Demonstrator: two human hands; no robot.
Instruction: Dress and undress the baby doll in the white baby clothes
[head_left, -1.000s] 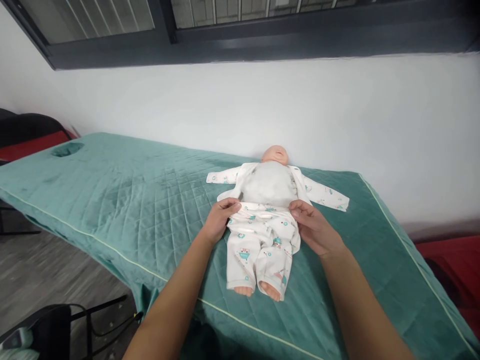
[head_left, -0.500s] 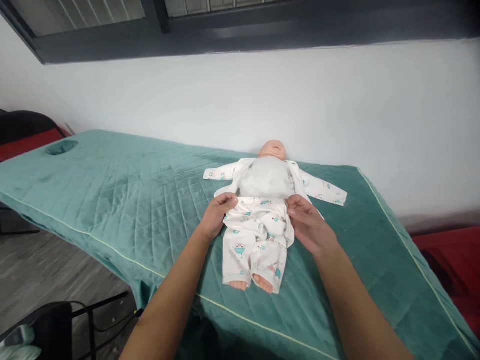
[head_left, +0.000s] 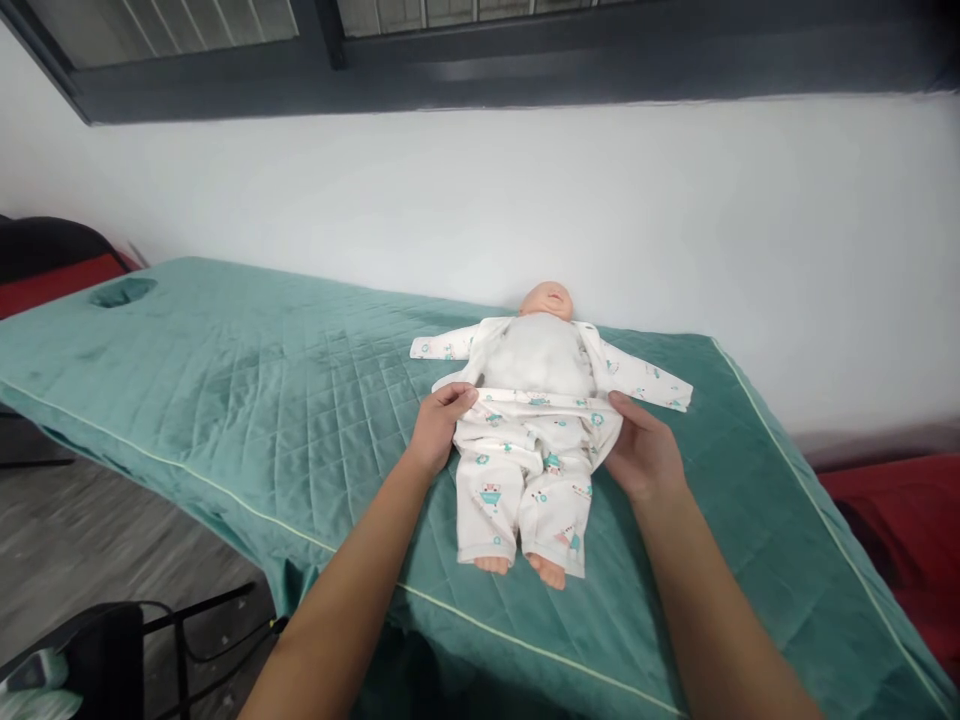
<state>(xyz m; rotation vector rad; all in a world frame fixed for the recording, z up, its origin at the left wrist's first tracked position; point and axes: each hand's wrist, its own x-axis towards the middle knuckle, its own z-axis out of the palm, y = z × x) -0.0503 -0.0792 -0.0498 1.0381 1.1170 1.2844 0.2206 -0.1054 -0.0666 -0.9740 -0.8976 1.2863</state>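
Observation:
A baby doll (head_left: 545, 300) lies on its back on the green bed, head toward the wall and feet toward me. Its white printed jacket (head_left: 646, 380) is spread open at the front, sleeves out to both sides, over a pale cloth torso (head_left: 536, 355). White printed baby pants (head_left: 491, 490) cover its legs, with the toes showing below the cuffs. My left hand (head_left: 442, 425) pinches the waistband at its left end. At the other end my right hand (head_left: 645, 445) grips the waistband, holding it stretched outward; some of its fingers are hidden behind the cloth.
The quilted green bed cover (head_left: 300, 400) has a face hole (head_left: 124, 292) at the far left. A white wall (head_left: 480, 200) runs behind the bed. A black chair (head_left: 82, 660) stands at lower left, and red furniture (head_left: 900, 540) is at the right edge.
My right hand has moved outward to the right, pulling the waistband wider. The pants and legs have shifted slightly to the right, while my left hand keeps its pinch.

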